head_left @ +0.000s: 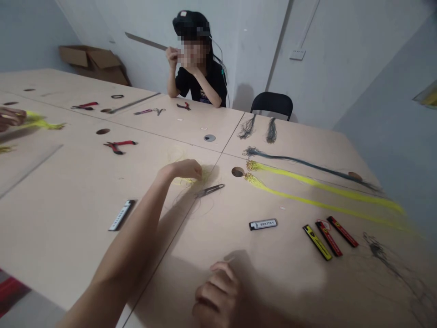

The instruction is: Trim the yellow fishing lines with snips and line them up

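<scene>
My left hand point(187, 169) reaches across the table with its wrist bent and its fingers closed downward in a loose tangle of yellow thread point(184, 181). The exact grip is hidden under the knuckles. Just right of it lies a pair of small dark thread snips point(210, 190), with fine loose strands around them. Near the front edge my right hand point(218, 291) hovers or rests with fingers loosely curled and slightly apart, and nothing shows in it. A white lighter marked BENTTEY point(262, 224) lies beyond it to the right. Another white lighter point(121, 215) is left of my left forearm.
Yellow thread bundles point(307, 181) and a dark bundle point(300, 160) stretch along the right. Red and yellow lighters point(328, 238) lie nearer. Red-handled pliers point(119, 146) are at left. A person point(205, 82) sits opposite; another person's hand point(12, 117) holds yellow thread. Round holes point(237, 171) pierce the tabletop.
</scene>
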`<state>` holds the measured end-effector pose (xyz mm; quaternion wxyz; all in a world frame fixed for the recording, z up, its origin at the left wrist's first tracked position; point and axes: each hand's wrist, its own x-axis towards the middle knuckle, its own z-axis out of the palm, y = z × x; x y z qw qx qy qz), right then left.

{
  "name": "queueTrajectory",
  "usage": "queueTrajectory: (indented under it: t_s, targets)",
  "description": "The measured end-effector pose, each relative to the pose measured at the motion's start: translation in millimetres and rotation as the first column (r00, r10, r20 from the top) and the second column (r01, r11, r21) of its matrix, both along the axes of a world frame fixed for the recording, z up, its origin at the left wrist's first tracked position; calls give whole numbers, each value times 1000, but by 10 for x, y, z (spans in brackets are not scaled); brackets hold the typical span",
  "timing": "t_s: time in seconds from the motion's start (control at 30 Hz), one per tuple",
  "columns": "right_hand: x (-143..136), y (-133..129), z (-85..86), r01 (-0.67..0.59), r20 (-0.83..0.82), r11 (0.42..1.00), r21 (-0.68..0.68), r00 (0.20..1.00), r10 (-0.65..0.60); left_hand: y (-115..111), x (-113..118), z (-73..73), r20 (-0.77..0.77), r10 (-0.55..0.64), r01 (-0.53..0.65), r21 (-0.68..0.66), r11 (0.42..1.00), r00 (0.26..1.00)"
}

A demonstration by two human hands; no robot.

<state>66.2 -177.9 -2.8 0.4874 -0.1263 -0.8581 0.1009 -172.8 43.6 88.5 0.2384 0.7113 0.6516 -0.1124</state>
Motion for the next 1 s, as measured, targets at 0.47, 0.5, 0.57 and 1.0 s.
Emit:
queueTrajectory:
  t_s: [0.47, 0.5, 0.57, 1.0]
  targets:
    - [44, 8, 2, 10, 67, 999, -51, 998, -7, -44, 111, 53, 69, -62, 61, 19, 998, 996]
    - [49, 5, -1, 7, 75, 999, -51, 997, -3, -36, 121, 31, 74, -66, 65, 18, 998, 995]
    - [56, -1, -6, 2, 91, 999, -53, 996, 2, -16, 118, -23, 68, -56, 54, 32, 998, 996]
    - [34, 11, -22, 8, 41, 998, -57, 999, -6, 26, 46, -83, -20, -21, 22, 22, 1000, 1000]
